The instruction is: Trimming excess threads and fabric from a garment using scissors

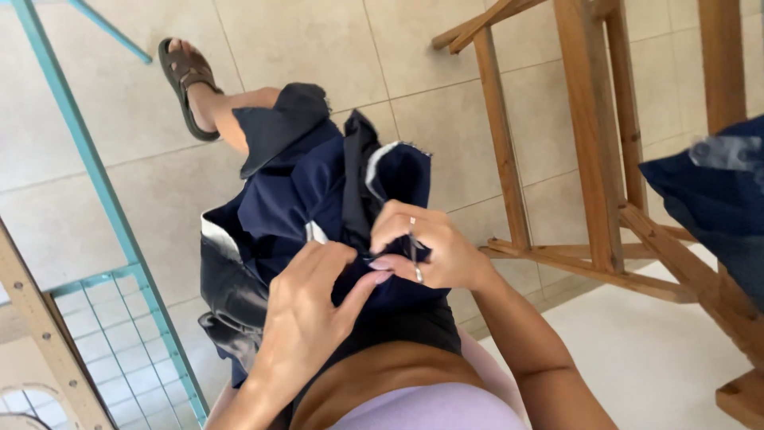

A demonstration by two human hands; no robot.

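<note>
1. Holding a bunched navy blue garment (302,199) at lap height, both hands working at its upper edge, above a tiled floor (318,48).
2. Left hand (306,310): grip closed on the dark fabric, thumb and fingertips pinching a fold near a small white patch of the cloth.
3. Right hand (422,247): grip closed too, fingers curled over the same fold and touching the left hand's fingertips; rings on two fingers.
4. Garment hanging down from the hands over the legs, a pale lining showing at its left edge and at the top.
5. Sandalled foot (187,84) stretched out on the floor beyond the cloth.
6. Wooden frame (593,143) standing to the right, with another piece of dark blue cloth (712,207) lying over it, well apart from the hands.
7. Teal metal rack (119,263) with a wire grid at the lower left.
</note>
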